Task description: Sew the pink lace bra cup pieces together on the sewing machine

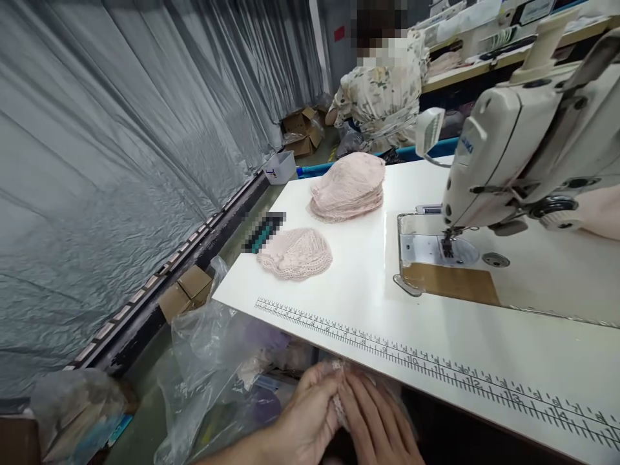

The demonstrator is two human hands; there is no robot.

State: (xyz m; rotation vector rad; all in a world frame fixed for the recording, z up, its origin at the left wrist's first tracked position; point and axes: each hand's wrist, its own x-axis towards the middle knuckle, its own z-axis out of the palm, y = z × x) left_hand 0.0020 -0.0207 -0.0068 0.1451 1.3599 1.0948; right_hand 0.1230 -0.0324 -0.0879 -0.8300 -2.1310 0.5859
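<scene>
Below the table's front edge, my left hand [310,407] and my right hand [372,416] are close together, with fingers closed on a pale lace piece [340,407]. Only a narrow strip of that lace shows; my fingers hide the rest. On the white sewing table [358,278] lies a single pale pink lace cup [296,254], near the left edge. Behind it, a stack of similar lace cups [349,184] rests on the tabletop.
A sewing machine [504,142] stands at the right, its needle over the metal plate. A printed ruler [387,349] runs along the front edge. Clear plastic bags [194,374] hang and lie below left. Cardboard boxes [186,294] sit by the grey curtain [121,129]. A person [382,90] sits beyond.
</scene>
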